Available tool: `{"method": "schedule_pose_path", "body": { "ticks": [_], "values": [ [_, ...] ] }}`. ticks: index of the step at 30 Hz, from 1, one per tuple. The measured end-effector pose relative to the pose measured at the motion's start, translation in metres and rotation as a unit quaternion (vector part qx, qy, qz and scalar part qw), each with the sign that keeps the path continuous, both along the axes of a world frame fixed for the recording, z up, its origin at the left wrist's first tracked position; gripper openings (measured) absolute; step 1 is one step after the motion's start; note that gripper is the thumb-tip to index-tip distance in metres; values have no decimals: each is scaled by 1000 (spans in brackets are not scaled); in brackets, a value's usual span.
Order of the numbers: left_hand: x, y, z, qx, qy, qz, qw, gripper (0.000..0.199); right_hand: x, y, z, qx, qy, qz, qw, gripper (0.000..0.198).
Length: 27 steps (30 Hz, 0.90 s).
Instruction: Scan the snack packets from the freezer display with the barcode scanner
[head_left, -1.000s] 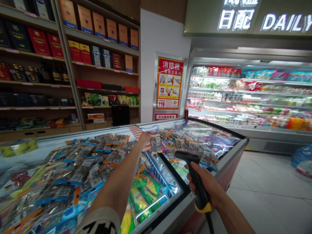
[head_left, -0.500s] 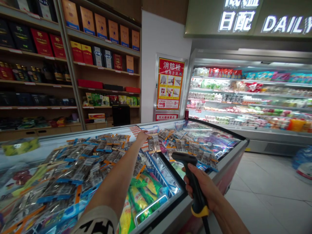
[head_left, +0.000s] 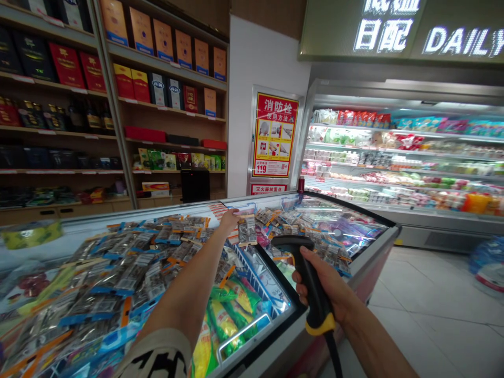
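My right hand (head_left: 321,278) is wrapped round the handle of a black and yellow barcode scanner (head_left: 311,278), its cable hanging down and its head pointing left. My left hand (head_left: 229,219) reaches to the far side of the freezer, its fingers closed at the edge of a small clear packet (head_left: 247,230) with dark contents. That packet faces the scanner's head, a short way apart from it. Many similar packets (head_left: 137,268) with blue or orange edges lie heaped on the freezer's glass top, left of my forearm. A second heap (head_left: 307,226) lies beyond the scanner.
Green and yellow bags (head_left: 228,315) show inside the chest freezer (head_left: 291,315), beside a wire basket. A roll of yellow tape (head_left: 33,233) lies at the left. Behind stand shelves of boxes (head_left: 144,34) and a lit refrigerated case (head_left: 413,157); a wrapped blue bundle (head_left: 490,262) is on the floor.
My right hand has brought the scanner slightly left and up, nearer the packet. The packet and my left hand have barely shifted.
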<state>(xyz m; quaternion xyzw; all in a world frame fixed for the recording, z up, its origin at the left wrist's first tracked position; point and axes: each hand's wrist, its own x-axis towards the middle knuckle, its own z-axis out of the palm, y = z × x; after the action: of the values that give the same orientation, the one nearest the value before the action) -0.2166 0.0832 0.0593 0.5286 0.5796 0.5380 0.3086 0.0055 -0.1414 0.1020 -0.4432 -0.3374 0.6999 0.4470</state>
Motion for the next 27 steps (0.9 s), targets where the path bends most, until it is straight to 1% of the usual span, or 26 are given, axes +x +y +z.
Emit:
{"method": "schedule_pose_path", "body": {
  "ticks": [6,17,22,27],
  "values": [
    [-1,0,-1,8,15,-5,1000,37,-2,1,4,-3,-21,-14,1000,30],
    [1,3,-5,9,20,-4,1000,38,1,5,6,-16,-13,1,1000,28],
    [1,2,-4,5,28,-8,1000,37,1,8,5,-21,-42,-8,999,30],
    [1,3,-4,6,45,-2,999,35,-3,12,1,-20,-42,-8,999,30]
  ]
}}
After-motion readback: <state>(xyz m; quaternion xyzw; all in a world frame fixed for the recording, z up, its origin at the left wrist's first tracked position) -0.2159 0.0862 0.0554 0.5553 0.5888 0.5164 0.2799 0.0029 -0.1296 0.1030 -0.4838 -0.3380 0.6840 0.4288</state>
